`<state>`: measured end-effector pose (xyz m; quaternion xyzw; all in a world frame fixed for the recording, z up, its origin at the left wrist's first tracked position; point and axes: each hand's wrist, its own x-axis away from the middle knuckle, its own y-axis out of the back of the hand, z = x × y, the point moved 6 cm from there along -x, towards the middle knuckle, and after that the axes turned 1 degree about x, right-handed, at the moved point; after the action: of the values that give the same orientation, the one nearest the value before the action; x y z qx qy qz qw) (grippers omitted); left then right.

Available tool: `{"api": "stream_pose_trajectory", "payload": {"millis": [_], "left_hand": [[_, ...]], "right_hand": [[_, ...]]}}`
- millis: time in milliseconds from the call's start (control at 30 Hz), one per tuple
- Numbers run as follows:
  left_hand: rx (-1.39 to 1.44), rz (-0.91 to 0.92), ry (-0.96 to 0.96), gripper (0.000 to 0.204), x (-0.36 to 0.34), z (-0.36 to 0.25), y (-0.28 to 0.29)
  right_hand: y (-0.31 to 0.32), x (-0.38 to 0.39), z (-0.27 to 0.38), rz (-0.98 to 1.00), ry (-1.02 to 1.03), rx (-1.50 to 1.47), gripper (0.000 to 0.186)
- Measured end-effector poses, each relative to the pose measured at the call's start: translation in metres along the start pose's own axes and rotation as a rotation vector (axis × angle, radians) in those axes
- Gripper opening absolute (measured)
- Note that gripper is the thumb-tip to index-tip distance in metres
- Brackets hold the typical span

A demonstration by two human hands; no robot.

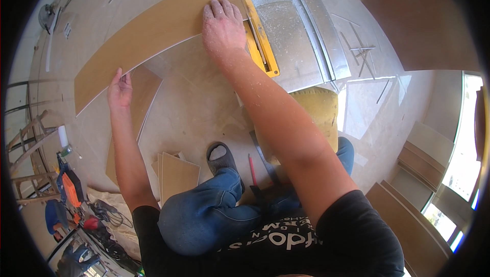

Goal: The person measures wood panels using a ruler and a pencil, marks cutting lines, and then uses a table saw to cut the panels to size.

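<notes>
A long light-brown board (pixel 153 27) slants across the upper left, its right end over the dusty metal top of a saw table (pixel 278 17). My right hand (pixel 223 27), powdered with dust, grips the board near that end, fingers on its upper face and thumb hidden. Close beside its fingers is a yellow slotted plate (pixel 263 37) set into the table. Farther left, my left hand (pixel 120 91) pinches the board's near edge between thumb and fingers. Beneath that hand, another brown board (pixel 145 91) leans low, partly covered by my forearm.
Offcut panels (pixel 178 175) lie beside my slippered foot (pixel 219 154). A yellow padded block (pixel 319 111) stands under my right forearm. Thin strips (pixel 362 50) litter the floor at right; large panels (pixel 408 226) lean at lower right. Tools and cables (pixel 102 221) crowd the lower left.
</notes>
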<state>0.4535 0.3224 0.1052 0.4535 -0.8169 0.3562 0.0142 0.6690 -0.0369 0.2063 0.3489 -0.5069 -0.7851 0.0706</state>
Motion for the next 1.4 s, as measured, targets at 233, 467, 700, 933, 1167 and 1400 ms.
{"api": "stream_pose_trajectory", "payload": {"millis": [233,467,700,933,1167,1400], "left_hand": [[-0.013,-0.006,0.009,0.024,0.009,-0.002,0.001],[-0.023,-0.013,-0.008,0.025,0.019,-0.001,-0.002],[-0.032,-0.051,-0.003,0.034,0.028,0.000,0.005],[-0.002,-0.066,0.013,0.033,0.031,0.001,0.017],[-0.016,-0.009,0.006,0.026,0.042,0.002,0.015],[-0.022,-0.018,0.020,0.027,0.052,0.002,0.017]], "right_hand": [[0.005,0.005,0.002,-0.009,0.004,-0.025,0.044],[0.010,0.011,0.001,0.001,0.007,-0.026,0.044],[0.013,0.018,0.002,-0.028,0.013,-0.015,0.042],[0.021,0.023,0.004,-0.038,0.010,-0.023,0.041],[0.024,0.031,0.002,-0.012,-0.011,-0.020,0.044],[0.022,0.036,0.002,0.035,0.008,0.028,0.046]]}}
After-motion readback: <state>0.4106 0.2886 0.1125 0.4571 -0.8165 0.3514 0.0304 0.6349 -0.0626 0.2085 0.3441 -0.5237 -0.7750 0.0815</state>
